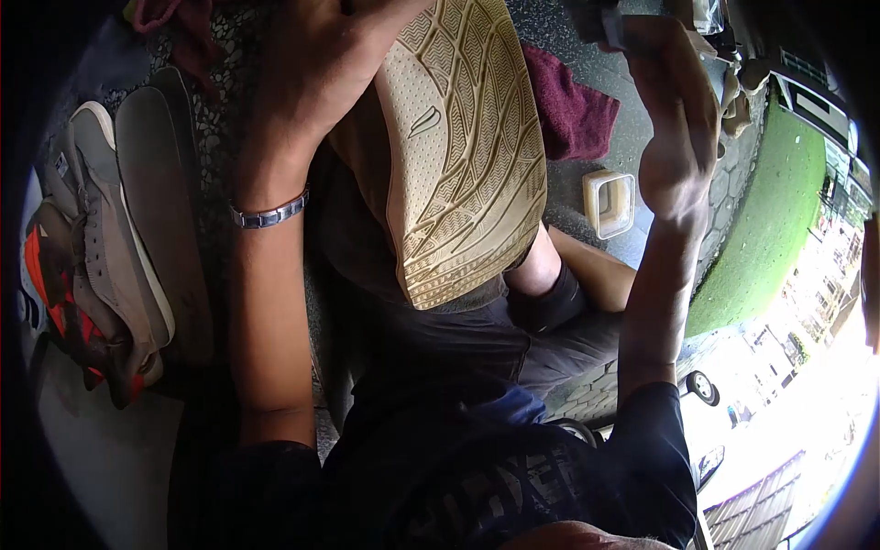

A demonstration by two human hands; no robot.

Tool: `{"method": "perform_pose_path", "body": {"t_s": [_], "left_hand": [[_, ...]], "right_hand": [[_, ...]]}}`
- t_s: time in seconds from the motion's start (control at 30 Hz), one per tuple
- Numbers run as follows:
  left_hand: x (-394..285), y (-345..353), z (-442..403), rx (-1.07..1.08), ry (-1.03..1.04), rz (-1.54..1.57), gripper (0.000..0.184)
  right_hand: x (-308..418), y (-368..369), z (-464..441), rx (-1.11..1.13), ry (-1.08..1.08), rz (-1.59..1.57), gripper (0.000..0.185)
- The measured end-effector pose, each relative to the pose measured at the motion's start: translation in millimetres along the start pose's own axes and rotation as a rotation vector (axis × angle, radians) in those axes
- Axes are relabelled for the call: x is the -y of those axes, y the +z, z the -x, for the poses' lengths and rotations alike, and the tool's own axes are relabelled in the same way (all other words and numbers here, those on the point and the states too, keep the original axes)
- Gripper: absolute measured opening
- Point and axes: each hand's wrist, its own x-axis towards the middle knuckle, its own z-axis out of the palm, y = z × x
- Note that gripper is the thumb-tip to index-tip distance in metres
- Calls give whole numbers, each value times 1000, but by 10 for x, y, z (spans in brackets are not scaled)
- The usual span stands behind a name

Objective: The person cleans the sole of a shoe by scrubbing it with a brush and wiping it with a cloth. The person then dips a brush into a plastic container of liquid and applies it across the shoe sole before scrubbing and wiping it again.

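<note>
A tan shoe sole [467, 156] with a raised, woven-looking tread faces up over my lap. My left hand [316, 78], wearing a metal-link band at the wrist, grips its upper left edge; the fingertips are partly cut off by the top of the view. Off to the right and apart from the sole, my right hand [674, 101] is raised, its fingers closed around a dark block-like object [600, 23]. That object is dim and cropped at the top edge, so its kind is unclear.
A burgundy cloth [577, 105] lies behind the sole, and a small clear plastic tub [610, 203] stands on the floor near my right forearm. Several shoes [105, 202] are gathered at the left. Past the paving at the right are grass [765, 220] and a parked vehicle.
</note>
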Motion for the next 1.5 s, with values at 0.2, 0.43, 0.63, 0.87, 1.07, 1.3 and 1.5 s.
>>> {"method": "perform_pose_path", "body": {"t_s": [0.2,0.43,0.63,0.87,1.07,1.3,1.5], "left_hand": [[5,45,5,-22,-20,70,37],[134,11,-22,-22,114,-63,37],[139,8,-17,-8,107,-132,39],[115,20,-12,-2,101,-146,39],[138,20,19,-19,106,-248,43],[126,26,-30,-28,93,-215,41],[153,40,-33,-15,139,-184,37]], "right_hand": [[323,111,-373,58,-552,455,37],[46,371,-626,-65,-836,363,29],[-74,325,-685,-5,-805,395,30],[-69,417,-571,99,-739,183,23],[-92,460,-585,-19,-753,275,28],[11,338,-552,-36,-733,268,30],[20,362,-591,-34,-734,353,34]]}}
